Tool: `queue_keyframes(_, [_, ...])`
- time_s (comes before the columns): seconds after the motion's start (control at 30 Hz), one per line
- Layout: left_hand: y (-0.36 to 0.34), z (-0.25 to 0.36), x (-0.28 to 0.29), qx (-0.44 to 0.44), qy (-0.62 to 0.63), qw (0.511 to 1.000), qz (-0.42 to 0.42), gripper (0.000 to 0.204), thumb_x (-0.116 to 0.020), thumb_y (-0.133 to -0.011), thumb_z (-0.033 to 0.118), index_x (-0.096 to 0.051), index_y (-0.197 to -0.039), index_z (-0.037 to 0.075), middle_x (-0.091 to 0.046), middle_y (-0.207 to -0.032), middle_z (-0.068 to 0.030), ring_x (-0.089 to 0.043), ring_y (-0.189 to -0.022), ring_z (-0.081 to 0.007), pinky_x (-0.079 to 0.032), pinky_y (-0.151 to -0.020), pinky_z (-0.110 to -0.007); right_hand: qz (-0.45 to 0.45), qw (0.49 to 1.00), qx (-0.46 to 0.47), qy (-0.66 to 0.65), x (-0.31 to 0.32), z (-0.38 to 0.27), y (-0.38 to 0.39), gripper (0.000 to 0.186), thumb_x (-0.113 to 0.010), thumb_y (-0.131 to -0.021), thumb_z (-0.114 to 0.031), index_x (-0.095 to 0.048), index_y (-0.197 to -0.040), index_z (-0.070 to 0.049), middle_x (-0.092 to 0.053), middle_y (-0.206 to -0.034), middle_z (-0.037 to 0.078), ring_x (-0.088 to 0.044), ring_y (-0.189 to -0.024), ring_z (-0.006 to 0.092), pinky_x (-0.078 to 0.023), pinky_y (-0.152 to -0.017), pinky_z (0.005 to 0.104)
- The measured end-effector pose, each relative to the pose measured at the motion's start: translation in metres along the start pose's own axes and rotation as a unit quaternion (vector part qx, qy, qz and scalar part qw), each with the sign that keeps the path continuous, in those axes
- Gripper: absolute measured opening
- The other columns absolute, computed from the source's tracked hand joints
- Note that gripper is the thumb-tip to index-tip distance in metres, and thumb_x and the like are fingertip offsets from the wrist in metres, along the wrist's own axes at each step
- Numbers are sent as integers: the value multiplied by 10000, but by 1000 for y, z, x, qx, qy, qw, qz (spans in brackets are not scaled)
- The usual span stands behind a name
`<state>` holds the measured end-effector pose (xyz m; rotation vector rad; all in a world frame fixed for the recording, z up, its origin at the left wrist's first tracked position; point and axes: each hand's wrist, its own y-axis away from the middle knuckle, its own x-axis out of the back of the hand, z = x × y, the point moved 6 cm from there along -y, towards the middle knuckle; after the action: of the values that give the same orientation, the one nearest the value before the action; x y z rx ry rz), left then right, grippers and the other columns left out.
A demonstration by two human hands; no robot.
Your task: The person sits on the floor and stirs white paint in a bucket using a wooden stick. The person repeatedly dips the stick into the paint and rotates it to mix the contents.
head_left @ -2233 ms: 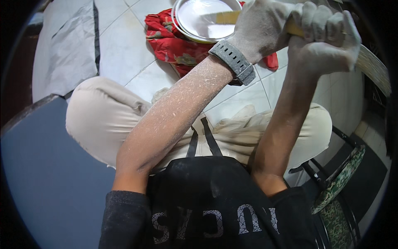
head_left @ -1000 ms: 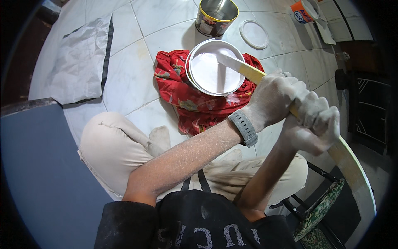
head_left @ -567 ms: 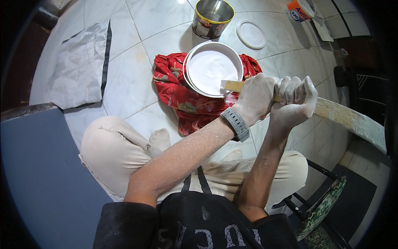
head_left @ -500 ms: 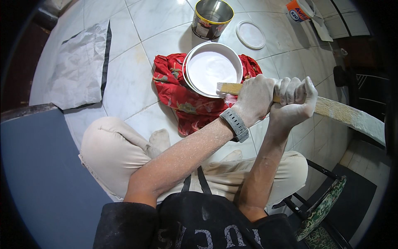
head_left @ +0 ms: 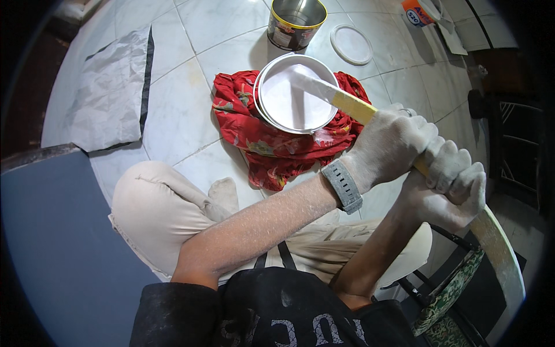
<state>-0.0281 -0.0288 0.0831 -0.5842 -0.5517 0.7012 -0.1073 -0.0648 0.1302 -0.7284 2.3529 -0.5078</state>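
Note:
My left hand point(head_left: 393, 144), dusted white and with a grey strap at the wrist, is wrapped round a long wooden stick point(head_left: 354, 107). Just behind it on the same stick, my right hand point(head_left: 448, 188) is also closed. The stick's far end, coated white, reaches over the rim of a white bucket point(head_left: 259, 98) and over the thick white liquid point(head_left: 283, 101) inside; whether its tip dips in cannot be told. Its other end slants down past my right hand toward the lower right. A red flowered cloth point(head_left: 237, 118) lies bunched round the bucket's base.
Beyond the bucket stands an open metal can point(head_left: 289, 36) with a yellow rim, beside a round translucent lid point(head_left: 351, 45). An orange and white tub point(head_left: 421, 13) is at the far right. A pale sheet point(head_left: 110, 92) lies left; a green-patterned chair point(head_left: 448, 289) stands close on my right.
Both hands have moved right and toward me, still round the stick. Its far end, earlier at the bucket's near right rim, now extends over the liquid, and its rear end has swung down.

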Motion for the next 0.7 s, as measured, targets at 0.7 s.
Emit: queue_keyframes(0.7, [16,-34,-6,141,-33,984,-104,103,-717,-725,144,-642,-778,99,-673,-744,-93,-684,-739,-280,-536,-665,-379,92,992,-88,20,20,47,-2,364,-422,-912,-252,-258,-596,-173,-228,-490,-31,-214,-409,82,-227,-426,240])
